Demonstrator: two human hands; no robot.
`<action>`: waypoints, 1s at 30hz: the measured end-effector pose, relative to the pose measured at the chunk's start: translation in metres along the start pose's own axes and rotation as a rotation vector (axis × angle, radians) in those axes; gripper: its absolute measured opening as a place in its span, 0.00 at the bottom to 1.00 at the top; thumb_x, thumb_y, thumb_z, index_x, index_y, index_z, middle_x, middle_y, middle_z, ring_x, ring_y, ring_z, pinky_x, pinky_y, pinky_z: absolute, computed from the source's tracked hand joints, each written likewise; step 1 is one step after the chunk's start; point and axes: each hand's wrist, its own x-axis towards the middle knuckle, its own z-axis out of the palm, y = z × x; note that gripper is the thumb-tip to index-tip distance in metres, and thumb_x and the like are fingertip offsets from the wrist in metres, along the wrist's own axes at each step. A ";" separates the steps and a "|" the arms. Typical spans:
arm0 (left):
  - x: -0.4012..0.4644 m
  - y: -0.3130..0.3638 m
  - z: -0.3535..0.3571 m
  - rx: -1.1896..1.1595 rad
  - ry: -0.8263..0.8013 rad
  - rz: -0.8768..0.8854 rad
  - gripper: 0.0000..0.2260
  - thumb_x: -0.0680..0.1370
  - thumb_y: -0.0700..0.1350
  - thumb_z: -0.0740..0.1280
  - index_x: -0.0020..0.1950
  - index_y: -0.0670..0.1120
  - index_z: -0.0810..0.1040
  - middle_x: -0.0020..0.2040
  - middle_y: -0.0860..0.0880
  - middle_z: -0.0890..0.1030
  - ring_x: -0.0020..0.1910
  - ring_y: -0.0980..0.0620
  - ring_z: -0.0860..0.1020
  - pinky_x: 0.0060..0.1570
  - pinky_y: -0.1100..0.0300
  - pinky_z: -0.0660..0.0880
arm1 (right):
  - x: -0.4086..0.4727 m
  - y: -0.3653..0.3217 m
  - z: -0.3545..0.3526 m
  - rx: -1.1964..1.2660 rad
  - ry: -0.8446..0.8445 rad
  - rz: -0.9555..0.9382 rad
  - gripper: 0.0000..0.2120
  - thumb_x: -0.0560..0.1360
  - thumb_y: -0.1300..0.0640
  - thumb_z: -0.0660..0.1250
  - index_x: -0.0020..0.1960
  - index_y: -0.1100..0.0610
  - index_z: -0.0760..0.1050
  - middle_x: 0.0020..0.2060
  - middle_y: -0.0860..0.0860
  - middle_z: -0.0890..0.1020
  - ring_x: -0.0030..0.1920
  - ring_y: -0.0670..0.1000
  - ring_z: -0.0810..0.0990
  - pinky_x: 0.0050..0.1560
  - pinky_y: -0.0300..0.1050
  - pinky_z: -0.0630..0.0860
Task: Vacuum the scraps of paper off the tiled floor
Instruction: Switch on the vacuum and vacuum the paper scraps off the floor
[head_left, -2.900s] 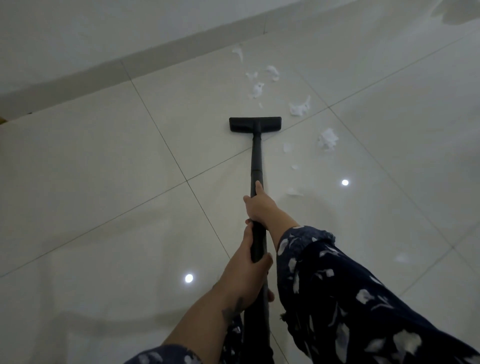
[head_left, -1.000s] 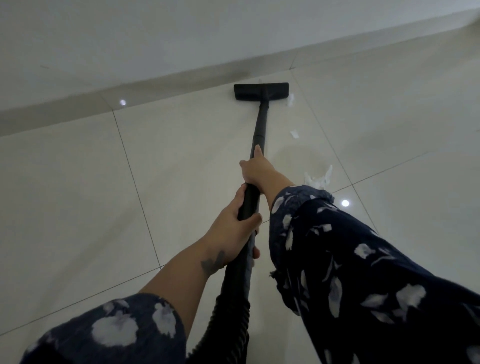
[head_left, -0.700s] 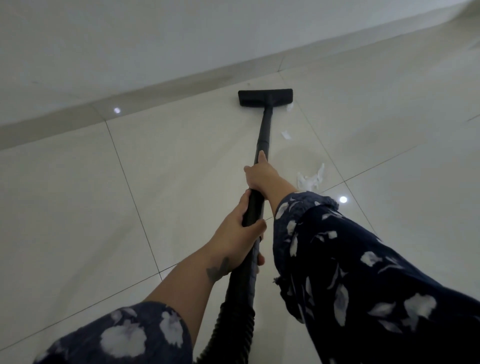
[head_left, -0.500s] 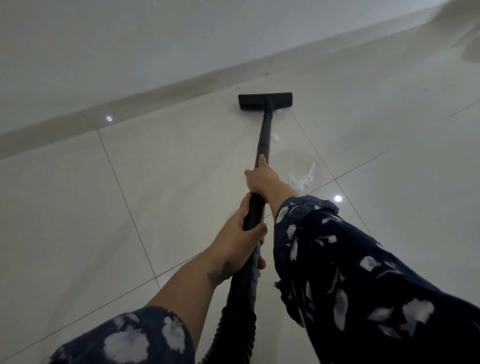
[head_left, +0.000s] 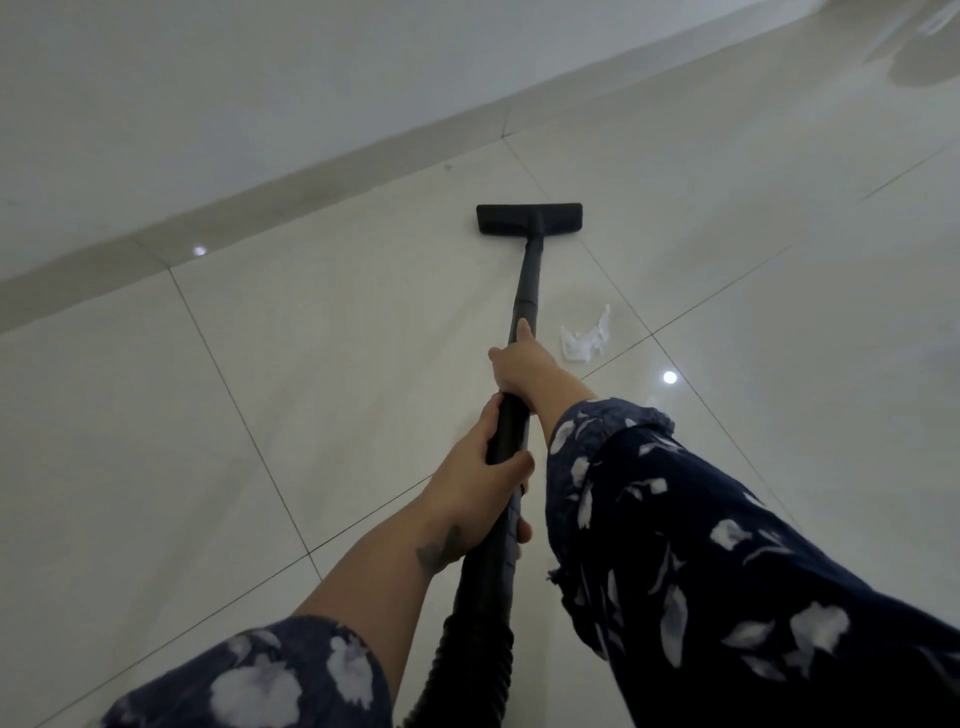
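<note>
Gripping one black vacuum wand (head_left: 527, 291), two hands share it: the right hand (head_left: 522, 364) clasps farther along, the left hand (head_left: 480, 493) nearer, just above the ribbed hose (head_left: 467, 649); one flat nozzle (head_left: 530, 219) rests on the tiled floor (head_left: 311, 364) near the far wall; one crumpled paper scrap (head_left: 584, 340) lies right of the wand.

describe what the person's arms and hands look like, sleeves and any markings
Both hands, left hand and right hand, are bare: no gloves or rings show. The arms wear loose dark navy sleeves printed with white leaf or petal shapes; the left sleeve is pushed up above the forearm. A small dark tattoo marks the left wrist.
</note>
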 end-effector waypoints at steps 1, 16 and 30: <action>-0.004 -0.001 0.003 0.001 -0.002 -0.010 0.27 0.83 0.40 0.60 0.79 0.60 0.57 0.61 0.31 0.76 0.31 0.44 0.78 0.24 0.60 0.78 | -0.002 0.002 0.003 -0.008 -0.006 0.000 0.22 0.81 0.66 0.50 0.75 0.61 0.58 0.78 0.58 0.41 0.63 0.61 0.73 0.54 0.45 0.72; -0.107 -0.057 0.057 0.044 -0.052 0.076 0.27 0.83 0.40 0.60 0.80 0.56 0.57 0.50 0.52 0.78 0.38 0.52 0.78 0.31 0.68 0.80 | -0.100 0.046 0.068 0.395 0.056 0.137 0.30 0.81 0.59 0.53 0.78 0.54 0.41 0.74 0.58 0.62 0.64 0.59 0.72 0.55 0.49 0.70; -0.169 -0.124 0.107 0.080 -0.132 0.019 0.29 0.83 0.40 0.61 0.80 0.57 0.56 0.62 0.43 0.78 0.47 0.44 0.78 0.31 0.69 0.80 | -0.180 0.105 0.137 0.652 0.136 0.102 0.28 0.81 0.60 0.54 0.77 0.56 0.48 0.70 0.62 0.68 0.67 0.61 0.71 0.62 0.50 0.70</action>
